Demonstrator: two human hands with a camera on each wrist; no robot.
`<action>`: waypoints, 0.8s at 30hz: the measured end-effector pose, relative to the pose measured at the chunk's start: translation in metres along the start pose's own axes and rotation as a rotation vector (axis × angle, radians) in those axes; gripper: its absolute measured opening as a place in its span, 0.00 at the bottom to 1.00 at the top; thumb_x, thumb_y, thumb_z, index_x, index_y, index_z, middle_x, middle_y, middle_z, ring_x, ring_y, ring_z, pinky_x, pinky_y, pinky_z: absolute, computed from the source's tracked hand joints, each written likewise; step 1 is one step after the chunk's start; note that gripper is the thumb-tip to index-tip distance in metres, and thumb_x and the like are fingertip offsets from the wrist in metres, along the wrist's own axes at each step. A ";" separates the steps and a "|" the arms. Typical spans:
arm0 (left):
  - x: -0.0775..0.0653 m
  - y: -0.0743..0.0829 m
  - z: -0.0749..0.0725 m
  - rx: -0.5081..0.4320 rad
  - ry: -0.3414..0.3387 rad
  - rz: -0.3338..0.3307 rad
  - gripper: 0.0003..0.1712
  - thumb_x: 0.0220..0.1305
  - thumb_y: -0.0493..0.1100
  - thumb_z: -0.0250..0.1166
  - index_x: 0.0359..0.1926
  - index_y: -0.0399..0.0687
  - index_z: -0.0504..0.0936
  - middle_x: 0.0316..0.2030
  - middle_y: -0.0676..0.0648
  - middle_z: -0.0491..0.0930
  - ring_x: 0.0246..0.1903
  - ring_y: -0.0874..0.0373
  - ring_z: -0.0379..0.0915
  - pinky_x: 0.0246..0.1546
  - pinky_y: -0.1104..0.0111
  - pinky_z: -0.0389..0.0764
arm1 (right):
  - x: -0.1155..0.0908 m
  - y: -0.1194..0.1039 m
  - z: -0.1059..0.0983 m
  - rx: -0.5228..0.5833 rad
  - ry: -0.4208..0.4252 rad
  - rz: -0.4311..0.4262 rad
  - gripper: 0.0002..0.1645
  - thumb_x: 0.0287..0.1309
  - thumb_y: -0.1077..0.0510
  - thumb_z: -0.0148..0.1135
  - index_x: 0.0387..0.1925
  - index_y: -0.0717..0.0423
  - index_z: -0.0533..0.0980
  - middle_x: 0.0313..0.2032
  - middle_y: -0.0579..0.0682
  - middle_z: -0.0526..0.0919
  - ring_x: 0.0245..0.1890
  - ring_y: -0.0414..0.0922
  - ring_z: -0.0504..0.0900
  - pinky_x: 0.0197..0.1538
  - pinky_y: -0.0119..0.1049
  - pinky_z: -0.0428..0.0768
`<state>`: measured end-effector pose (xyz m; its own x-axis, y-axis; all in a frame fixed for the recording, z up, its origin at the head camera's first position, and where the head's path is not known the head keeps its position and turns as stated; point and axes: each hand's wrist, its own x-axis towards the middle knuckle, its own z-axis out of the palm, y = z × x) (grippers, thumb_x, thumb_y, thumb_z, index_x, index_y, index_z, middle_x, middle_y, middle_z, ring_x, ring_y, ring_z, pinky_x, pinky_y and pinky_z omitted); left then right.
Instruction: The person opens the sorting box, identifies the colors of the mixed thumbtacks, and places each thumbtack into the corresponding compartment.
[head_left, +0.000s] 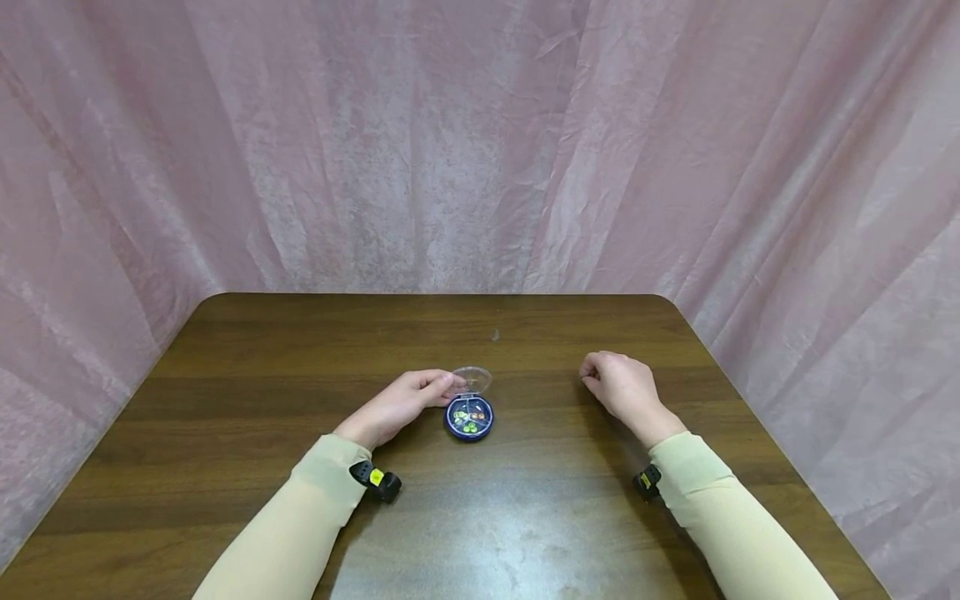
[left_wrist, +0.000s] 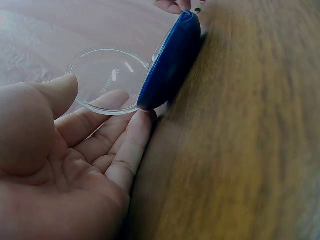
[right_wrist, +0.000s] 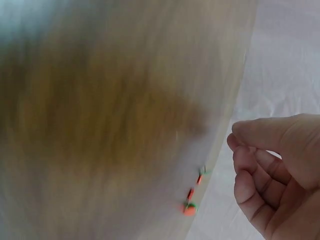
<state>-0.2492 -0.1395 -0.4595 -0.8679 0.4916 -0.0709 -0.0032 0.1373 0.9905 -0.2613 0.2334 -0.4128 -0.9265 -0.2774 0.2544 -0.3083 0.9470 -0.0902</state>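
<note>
Left hand [head_left: 401, 404]: fingers extended, partly behind clear round plastic lid [head_left: 480, 380] | right hand [head_left: 622, 387]: fingertips together, I can't see between

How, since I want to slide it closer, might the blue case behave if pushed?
The case probably slides rather than rolls, as it lies flat on the table. It looks stiff and likely light, being small and apparently plastic. Its pieces might spill if it tips, since the lid stands open.

The left hand [head_left: 405, 402] touches the open blue case [head_left: 469, 437].
</note>
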 end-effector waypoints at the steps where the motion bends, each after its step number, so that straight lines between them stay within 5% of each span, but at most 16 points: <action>1: 0.000 0.001 0.000 0.000 0.001 -0.005 0.27 0.76 0.57 0.51 0.62 0.44 0.79 0.59 0.48 0.78 0.60 0.56 0.74 0.61 0.65 0.72 | -0.001 -0.003 0.001 0.002 -0.007 -0.016 0.09 0.52 0.60 0.70 0.26 0.43 0.78 0.25 0.37 0.76 0.26 0.40 0.74 0.29 0.41 0.74; 9: 0.001 0.000 0.000 -0.006 -0.005 -0.003 0.27 0.77 0.56 0.51 0.62 0.43 0.79 0.60 0.47 0.78 0.60 0.56 0.73 0.61 0.65 0.72 | -0.005 -0.020 0.003 -0.021 -0.089 -0.087 0.08 0.53 0.54 0.73 0.26 0.40 0.79 0.25 0.35 0.76 0.27 0.38 0.75 0.30 0.40 0.75; 24: 0.000 -0.001 -0.001 0.011 -0.002 -0.016 0.27 0.75 0.60 0.51 0.61 0.49 0.80 0.59 0.50 0.78 0.58 0.56 0.75 0.63 0.63 0.70 | -0.011 -0.026 -0.009 0.010 -0.181 -0.133 0.07 0.53 0.57 0.72 0.32 0.39 0.83 0.26 0.31 0.78 0.29 0.35 0.78 0.32 0.38 0.77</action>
<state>-0.2494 -0.1407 -0.4604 -0.8666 0.4915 -0.0867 -0.0114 0.1541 0.9880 -0.2407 0.2133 -0.4042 -0.9009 -0.4251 0.0876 -0.4316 0.8988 -0.0769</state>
